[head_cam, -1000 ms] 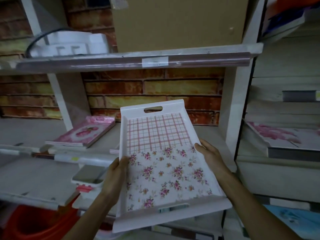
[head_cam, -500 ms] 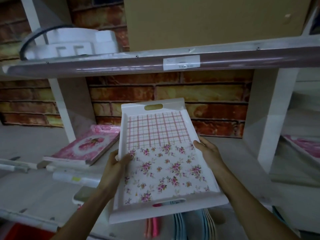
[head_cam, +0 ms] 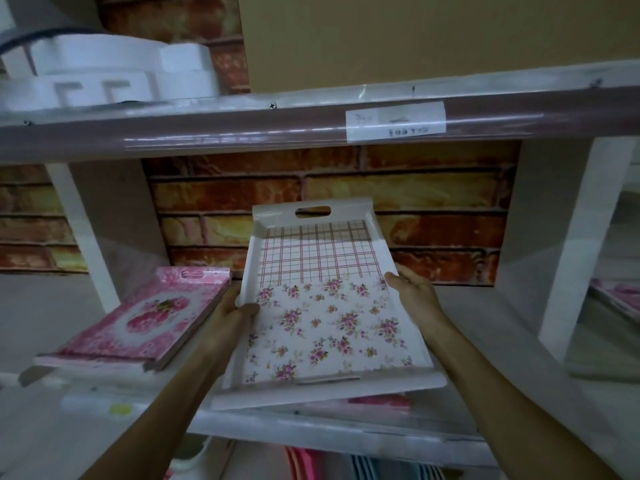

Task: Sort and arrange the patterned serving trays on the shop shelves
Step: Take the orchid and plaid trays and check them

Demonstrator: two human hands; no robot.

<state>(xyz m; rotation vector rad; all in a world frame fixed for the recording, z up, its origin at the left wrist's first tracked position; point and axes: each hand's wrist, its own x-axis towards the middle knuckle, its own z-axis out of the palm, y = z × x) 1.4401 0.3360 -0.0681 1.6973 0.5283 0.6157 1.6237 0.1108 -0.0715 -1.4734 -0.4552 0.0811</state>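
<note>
Glossy white rectangular tray (head_cam: 322, 306), plaid and floral, gripped at its long sides by left hand (head_cam: 231, 315) and right hand (head_cam: 414, 295), above shelf (head_cam: 485, 358) front edge; pink trays (head_cam: 138, 320) stacked left.

Occlusions and cutoffs, head view.
Shelf label (head_cam: 395, 121) writing too blurred to read; left hand (head_cam: 231, 311) fingers hidden under white tray (head_cam: 325, 306); pink item (head_cam: 374, 400) beneath tray mostly covered; right-edge tray (head_cam: 620, 299) cropped; lower-shelf stacks (head_cam: 346, 467) cut off.
</note>
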